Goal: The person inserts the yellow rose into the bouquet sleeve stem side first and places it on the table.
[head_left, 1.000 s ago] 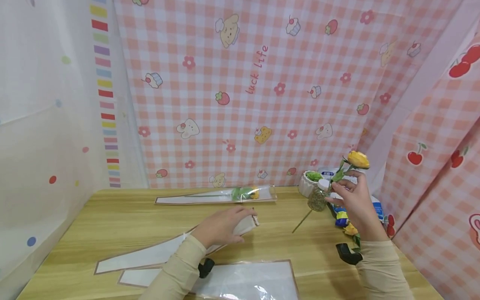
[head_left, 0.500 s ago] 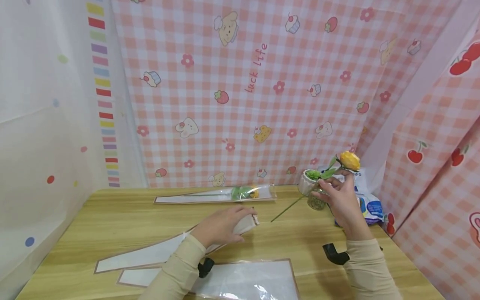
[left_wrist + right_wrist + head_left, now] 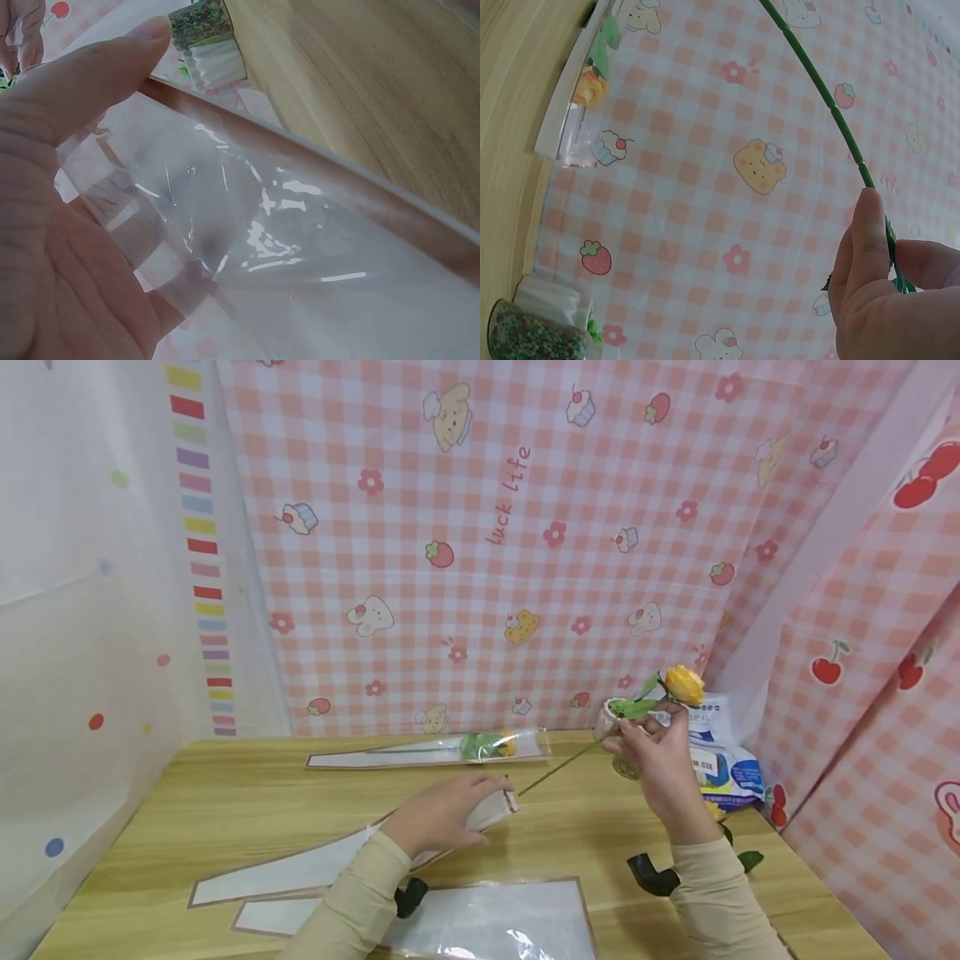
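Observation:
My left hand (image 3: 442, 814) grips the wide end of a clear flower wrapping sleeve (image 3: 285, 862) with a brown border. In the left wrist view the thumb (image 3: 97, 79) lies along the edge of the film (image 3: 247, 202), and other fingers show through it. My right hand (image 3: 656, 760) pinches the green stem of an artificial yellow rose (image 3: 684, 685), bloom up and to the right. The stem (image 3: 832, 112) slants down leftward; its tip is close to the sleeve's mouth, and whether they touch I cannot tell.
Behind lies a wrapped yellow flower (image 3: 487, 747). More flat sleeves (image 3: 510, 914) lie in front. At the right are a white ribbed pot (image 3: 606, 720), a jar of small granules (image 3: 536, 334), a blue-and-white package (image 3: 738, 777) and another yellow flower (image 3: 715, 811).
My right hand has moved left with the yellow rose, bringing its stem tip from open table to the sleeve's mouth. My left hand and the sleeve have stayed in place.

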`<state>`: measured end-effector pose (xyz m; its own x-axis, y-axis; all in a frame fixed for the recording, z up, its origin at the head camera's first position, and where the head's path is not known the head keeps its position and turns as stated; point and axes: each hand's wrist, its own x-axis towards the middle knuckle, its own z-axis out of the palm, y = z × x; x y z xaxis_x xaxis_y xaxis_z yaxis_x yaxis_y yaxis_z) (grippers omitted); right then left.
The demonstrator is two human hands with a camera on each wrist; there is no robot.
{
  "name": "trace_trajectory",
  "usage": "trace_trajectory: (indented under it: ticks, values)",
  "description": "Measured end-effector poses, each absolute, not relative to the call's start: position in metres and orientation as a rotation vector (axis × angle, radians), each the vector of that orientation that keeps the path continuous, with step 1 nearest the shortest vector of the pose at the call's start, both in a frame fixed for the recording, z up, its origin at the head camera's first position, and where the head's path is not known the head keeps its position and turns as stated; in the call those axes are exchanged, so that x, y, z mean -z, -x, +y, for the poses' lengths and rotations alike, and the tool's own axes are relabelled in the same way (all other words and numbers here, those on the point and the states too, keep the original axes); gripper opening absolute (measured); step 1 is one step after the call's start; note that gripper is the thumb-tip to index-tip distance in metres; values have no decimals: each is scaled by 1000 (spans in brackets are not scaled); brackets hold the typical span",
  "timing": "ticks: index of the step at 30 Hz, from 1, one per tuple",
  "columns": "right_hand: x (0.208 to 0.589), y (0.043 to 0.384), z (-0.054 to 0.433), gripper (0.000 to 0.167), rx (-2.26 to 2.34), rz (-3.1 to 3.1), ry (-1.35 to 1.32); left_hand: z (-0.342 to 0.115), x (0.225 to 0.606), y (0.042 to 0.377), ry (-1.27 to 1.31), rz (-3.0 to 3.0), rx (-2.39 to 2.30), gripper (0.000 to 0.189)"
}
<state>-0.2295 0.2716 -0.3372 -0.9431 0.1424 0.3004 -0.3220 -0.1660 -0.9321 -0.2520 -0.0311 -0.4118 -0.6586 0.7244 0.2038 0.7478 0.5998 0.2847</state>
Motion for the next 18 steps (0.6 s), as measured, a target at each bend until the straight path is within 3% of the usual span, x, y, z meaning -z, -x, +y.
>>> trace_trajectory:
  ticks: [18]
  values:
    - [358,236,248,51,-2195,-1850,-232,-33,409,253,1283,-2727,572,82]
